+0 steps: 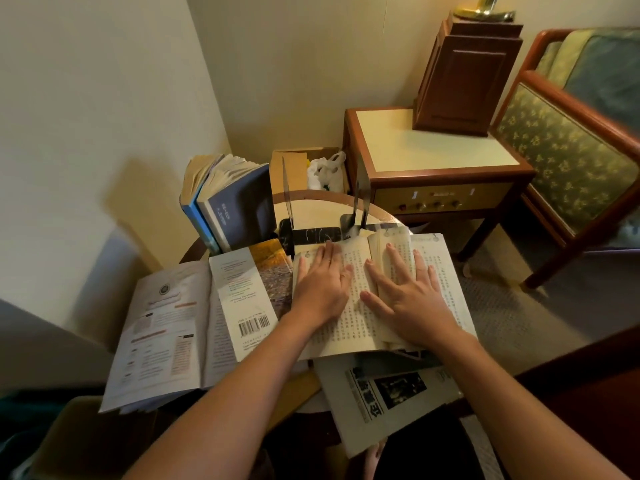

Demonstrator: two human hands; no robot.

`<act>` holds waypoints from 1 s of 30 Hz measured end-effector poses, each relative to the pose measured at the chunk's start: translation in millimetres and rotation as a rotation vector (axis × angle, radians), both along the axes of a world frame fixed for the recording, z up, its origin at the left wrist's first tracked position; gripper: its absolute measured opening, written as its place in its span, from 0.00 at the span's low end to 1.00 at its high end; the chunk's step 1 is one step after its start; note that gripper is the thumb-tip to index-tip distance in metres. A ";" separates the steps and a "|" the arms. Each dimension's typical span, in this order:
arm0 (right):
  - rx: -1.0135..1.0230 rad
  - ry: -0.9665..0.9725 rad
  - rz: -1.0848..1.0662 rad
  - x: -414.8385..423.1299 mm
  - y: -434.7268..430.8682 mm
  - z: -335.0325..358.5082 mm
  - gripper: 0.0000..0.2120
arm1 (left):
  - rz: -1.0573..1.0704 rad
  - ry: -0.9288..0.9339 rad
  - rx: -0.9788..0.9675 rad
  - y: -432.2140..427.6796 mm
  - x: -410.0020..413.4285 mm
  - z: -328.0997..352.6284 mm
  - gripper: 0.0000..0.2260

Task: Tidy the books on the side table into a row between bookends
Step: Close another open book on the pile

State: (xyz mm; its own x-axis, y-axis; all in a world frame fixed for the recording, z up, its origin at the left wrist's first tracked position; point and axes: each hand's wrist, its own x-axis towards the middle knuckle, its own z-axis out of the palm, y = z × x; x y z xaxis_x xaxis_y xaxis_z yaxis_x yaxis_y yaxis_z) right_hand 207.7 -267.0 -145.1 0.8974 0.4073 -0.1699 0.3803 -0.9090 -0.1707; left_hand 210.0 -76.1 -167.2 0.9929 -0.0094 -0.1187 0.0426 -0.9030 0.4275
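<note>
An open book of printed columns (446, 271) lies flat on the round side table (311, 197). My left hand (323, 285) rests palm down on its left page, and my right hand (408, 296) lies spread on its right page. Two dark metal bookends (287, 192) (358, 202) stand upright behind the book with bare room between them. Left of them two blue paperbacks (235, 209) stand upright, pages fanned. A book with a barcode (242, 292) and an open white booklet (159, 330) lie to the left. A black-and-white booklet (391, 396) hangs over the near edge.
A wooden nightstand (433, 147) with a dark wooden box (464, 74) stands behind on the right, beside a green patterned armchair (568, 161). A cardboard box (294, 168) with a white plastic bag (325, 171) sits on the floor behind the table. Walls close off the left.
</note>
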 end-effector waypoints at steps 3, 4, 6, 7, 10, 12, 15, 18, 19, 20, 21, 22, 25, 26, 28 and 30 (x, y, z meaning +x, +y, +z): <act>0.010 0.000 0.007 0.5 -1.3 -2.5 0.38 | -0.004 -0.021 -0.026 -1.5 -21.3 -1.6 0.29; 0.011 0.000 0.009 0.4 -2.1 -3.1 0.38 | -0.007 -0.035 -0.041 -4.3 -37.2 -2.5 0.29; 0.019 0.003 0.010 0.8 -2.5 -5.6 0.38 | -0.025 -0.056 -0.050 -9.3 -74.3 -3.3 0.30; 0.025 -0.002 0.011 1.2 -2.5 -6.5 0.38 | -0.037 -0.060 -0.044 -10.1 -90.1 -2.8 0.30; 0.030 -0.014 0.011 1.0 -2.2 -8.2 0.38 | -0.054 -0.034 -0.027 -7.9 -102.6 0.2 0.29; 0.025 -0.018 0.009 0.7 -2.0 -8.6 0.38 | -0.049 -0.005 -0.006 -7.8 -84.5 2.0 0.30; 0.038 -0.012 -0.006 0.1 -1.4 -6.2 0.33 | -0.037 0.073 0.015 -10.1 -37.6 4.7 0.33; 0.039 0.006 -0.019 -1.8 -0.1 -3.6 0.30 | -0.016 0.115 0.043 -9.6 -1.0 8.5 0.34; 0.035 0.007 -0.019 -2.6 0.2 -3.3 0.30 | -0.013 0.115 0.044 -9.5 3.8 7.6 0.33; 0.035 0.006 -0.020 -3.1 0.0 -2.9 0.31 | -0.012 0.097 0.040 -10.0 3.8 6.4 0.33; 0.039 0.004 -0.022 -3.8 -0.2 -2.6 0.31 | -0.013 0.069 0.031 -10.6 -1.5 5.0 0.33; 0.043 0.003 -0.023 -4.2 -0.3 -2.6 0.31 | -0.014 0.040 0.015 -11.1 -11.3 3.2 0.33; 0.055 0.001 -0.021 -4.1 -0.5 -3.3 0.31 | -0.012 0.002 -0.026 -13.8 -54.8 -0.3 0.32; 0.058 0.001 -0.017 -4.1 -0.8 -3.6 0.31 | -0.011 0.006 -0.012 -15.0 -70.6 0.3 0.32; 0.063 0.002 -0.013 -3.6 -0.8 -4.3 0.31 | 0.002 0.025 0.033 -17.1 -97.7 2.1 0.33; 0.063 -0.001 -0.014 -3.5 -1.5 -4.4 0.31 | 0.020 0.056 0.051 -18.2 -110.5 2.4 0.33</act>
State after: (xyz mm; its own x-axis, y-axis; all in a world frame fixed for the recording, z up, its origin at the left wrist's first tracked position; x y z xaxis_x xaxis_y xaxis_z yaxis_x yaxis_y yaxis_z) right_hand 204.2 -268.5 -149.5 0.9031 0.4049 -0.1431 0.3681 -0.9015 -0.2275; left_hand 99.5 -94.3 -164.8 0.9847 0.0180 -0.1736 0.0835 -0.9221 0.3778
